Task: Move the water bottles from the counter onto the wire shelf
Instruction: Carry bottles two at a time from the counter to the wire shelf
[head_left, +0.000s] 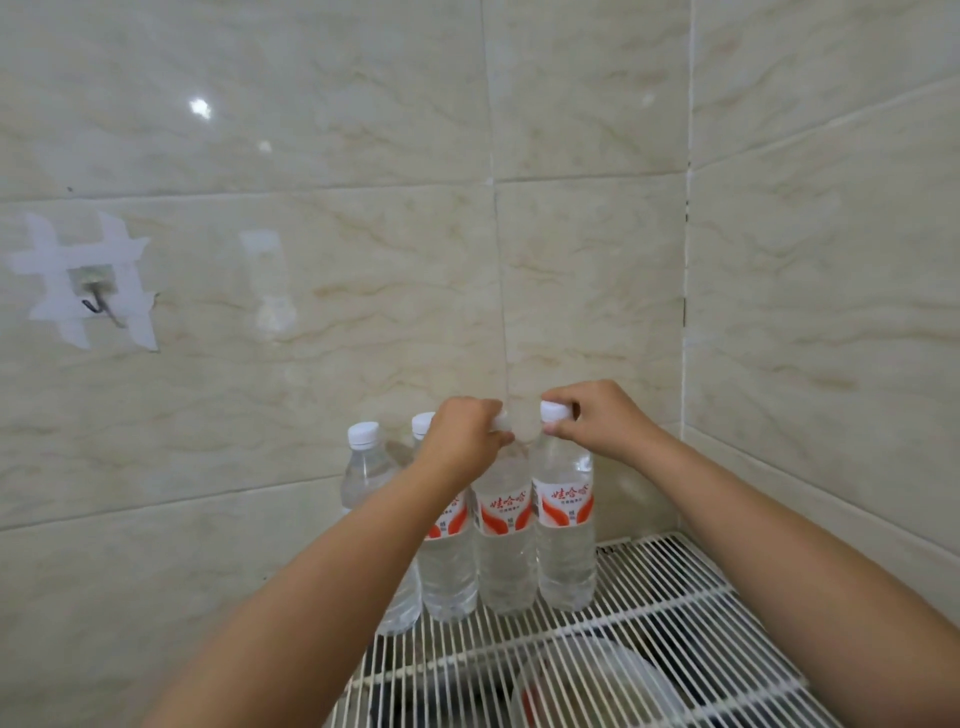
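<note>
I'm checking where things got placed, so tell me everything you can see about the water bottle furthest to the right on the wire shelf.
The rightmost bottle is clear plastic, looks full of water, and stands upright on the white wire shelf, near the tiled corner. It has a white screw cap and a white label with red swooshes and red characters. The right hand pinches its cap from above. Its left side sits against or very close to the neighbouring bottle.

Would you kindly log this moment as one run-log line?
left hand grips bottle cap | right hand pinches bottle cap | four bottles upright on wire shelf
</note>
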